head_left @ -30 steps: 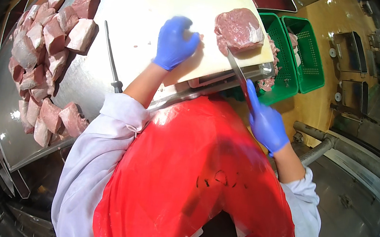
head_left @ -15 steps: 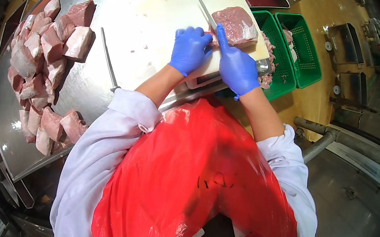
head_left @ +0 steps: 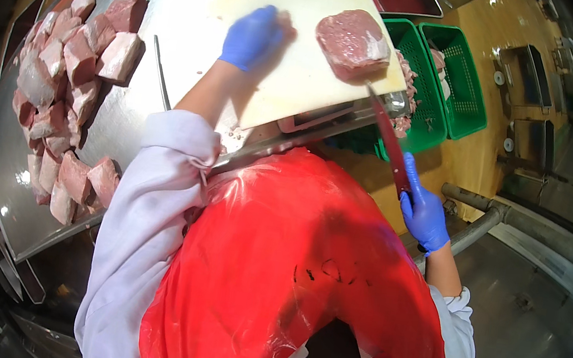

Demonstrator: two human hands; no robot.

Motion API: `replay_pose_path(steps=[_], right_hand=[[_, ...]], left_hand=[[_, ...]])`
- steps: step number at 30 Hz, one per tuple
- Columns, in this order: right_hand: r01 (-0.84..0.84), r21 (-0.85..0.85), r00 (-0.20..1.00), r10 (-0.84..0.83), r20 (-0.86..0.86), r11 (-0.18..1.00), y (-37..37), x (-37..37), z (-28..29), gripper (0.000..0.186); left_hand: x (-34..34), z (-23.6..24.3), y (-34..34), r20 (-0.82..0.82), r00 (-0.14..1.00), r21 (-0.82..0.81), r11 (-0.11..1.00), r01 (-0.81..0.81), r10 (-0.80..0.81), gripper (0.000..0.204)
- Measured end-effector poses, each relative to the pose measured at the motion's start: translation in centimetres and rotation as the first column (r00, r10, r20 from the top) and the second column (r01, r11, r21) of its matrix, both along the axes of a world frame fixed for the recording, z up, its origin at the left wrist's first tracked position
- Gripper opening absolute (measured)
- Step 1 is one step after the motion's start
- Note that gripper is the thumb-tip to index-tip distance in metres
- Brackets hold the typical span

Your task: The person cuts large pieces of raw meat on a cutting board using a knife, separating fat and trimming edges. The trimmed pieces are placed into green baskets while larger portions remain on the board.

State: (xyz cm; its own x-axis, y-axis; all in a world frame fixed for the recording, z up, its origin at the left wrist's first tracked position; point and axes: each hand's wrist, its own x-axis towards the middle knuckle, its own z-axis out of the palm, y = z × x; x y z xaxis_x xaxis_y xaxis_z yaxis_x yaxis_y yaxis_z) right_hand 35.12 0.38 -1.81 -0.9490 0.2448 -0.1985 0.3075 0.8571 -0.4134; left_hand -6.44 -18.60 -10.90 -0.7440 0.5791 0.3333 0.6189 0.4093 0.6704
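My right hand [head_left: 426, 218] is closed around a knife [head_left: 392, 138], held off the board's near right corner with its blade slanting up and left. On the white cutting board [head_left: 294, 89] lies a large slab of raw meat [head_left: 351, 43] with a pale fatty patch on its right side. My left hand [head_left: 251, 38], somewhat blurred, is over the board's left part. Its fingers are curled on a small pink meat scrap [head_left: 288, 27], partly hidden by the glove. Both hands wear blue gloves.
Several thick meat chunks [head_left: 76, 72] are heaped on the steel table [head_left: 9, 193] at left. A honing steel [head_left: 161, 72] lies beside the board. Right of it stand two green baskets [head_left: 466, 105] with meat pieces inside. A metal pipe rail [head_left: 483, 223] runs at right.
My left hand has moved left, away from the slab, with the scrap. My right hand has drawn the knife back toward me and to the right, off the meat.
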Motion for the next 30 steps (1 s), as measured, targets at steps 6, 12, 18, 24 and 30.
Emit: replay_pose_path(steps=[6, 12, 18, 24, 30], right_hand=[[0.416, -0.314, 0.875, -0.47, -0.118, 0.854, 2.5, 2.5, -0.4, 0.078], [0.407, -0.545, 0.74, -0.614, -0.273, 0.733, 6.7, 2.4, -3.8, 0.078], [0.242, -0.824, 0.647, -0.718, -0.255, 0.511, 11.1, -2.0, -8.1, 0.046], [-0.107, -0.974, 0.788, -0.581, -0.205, 0.199, 10.3, -14.0, -7.7, 0.044], [-0.159, -0.968, 0.823, -0.516, -0.239, 0.193, 11.2, -16.8, -8.3, 0.039]], left_hand=[[-1.4, 4.3, 4.4, 0.397, 0.892, 0.378, 0.924, 0.055, -0.216, 0.016], [2.5, 8.9, 20.1, 0.347, 0.846, 0.151, 0.914, 0.376, -0.405, 0.042], [-4.6, 3.5, 18.6, 0.081, 0.963, -0.309, 0.912, 0.27, -0.258, 0.029], [-2.2, 0.0, 11.7, 0.276, 0.961, -0.072, 0.997, 0.026, -0.005, 0.039], [1.2, -0.4, -0.4, -0.03, 0.999, -0.123, 0.991, -0.046, 0.043, 0.028]])
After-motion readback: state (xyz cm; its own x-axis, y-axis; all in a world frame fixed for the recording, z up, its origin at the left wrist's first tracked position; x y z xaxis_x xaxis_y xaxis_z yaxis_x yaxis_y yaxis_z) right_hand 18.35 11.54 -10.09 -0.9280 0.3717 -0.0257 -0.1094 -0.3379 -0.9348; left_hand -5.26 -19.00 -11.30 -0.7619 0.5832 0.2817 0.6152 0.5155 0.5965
